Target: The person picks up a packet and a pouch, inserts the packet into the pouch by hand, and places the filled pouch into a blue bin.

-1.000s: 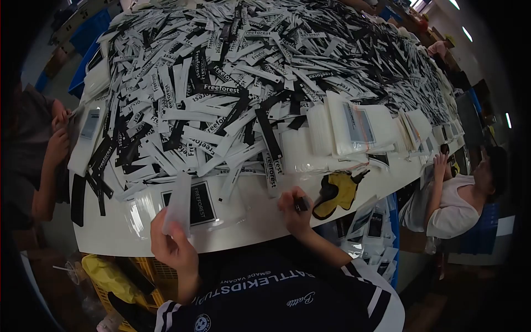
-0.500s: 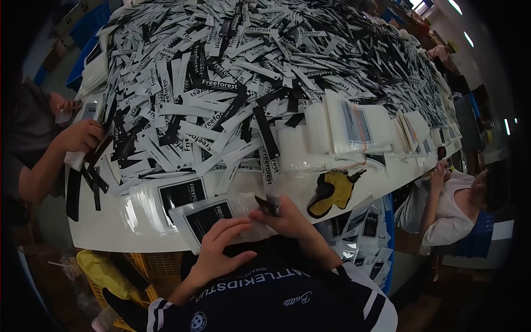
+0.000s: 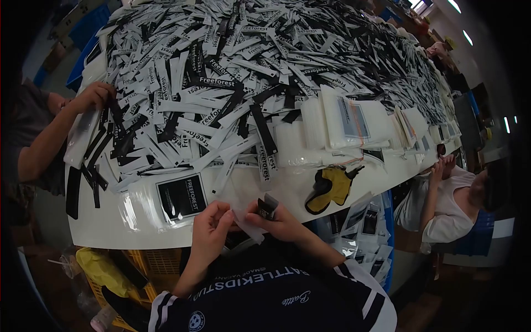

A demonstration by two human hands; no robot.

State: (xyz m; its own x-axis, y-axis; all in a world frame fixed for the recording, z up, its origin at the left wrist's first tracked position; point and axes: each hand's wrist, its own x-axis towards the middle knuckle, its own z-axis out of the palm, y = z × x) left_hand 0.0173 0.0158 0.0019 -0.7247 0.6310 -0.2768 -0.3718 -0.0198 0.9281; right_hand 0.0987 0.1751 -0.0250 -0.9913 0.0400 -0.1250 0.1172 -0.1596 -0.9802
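My left hand [image 3: 212, 229] pinches one edge of a clear plastic bag [image 3: 247, 226] at the table's front edge, close to my body. My right hand [image 3: 279, 224] is closed round a few black stick sachets [image 3: 267, 206] and also touches the bag's other side. The bag is seen nearly edge-on, so its printed face is hidden. Just beyond my left hand lie flat clear bags [image 3: 148, 207], the top one with a black FREEFOREST panel. A big heap of black and white Freeforest sachets [image 3: 215, 83] covers the table behind.
Stacks of milky bags [image 3: 354, 124] stand right of the heap. A black and yellow cloth item [image 3: 332, 189] lies nearer. Below the right edge, a blue bin [image 3: 390, 243] holds filled bags. Yellow crates [image 3: 157, 265] are under the table. Co-workers sit left and right.
The bag has turned from lying flat, panel showing, to edge-on between my hands. My left hand has closed on its edge. The left co-worker's hand has moved up to the heap.
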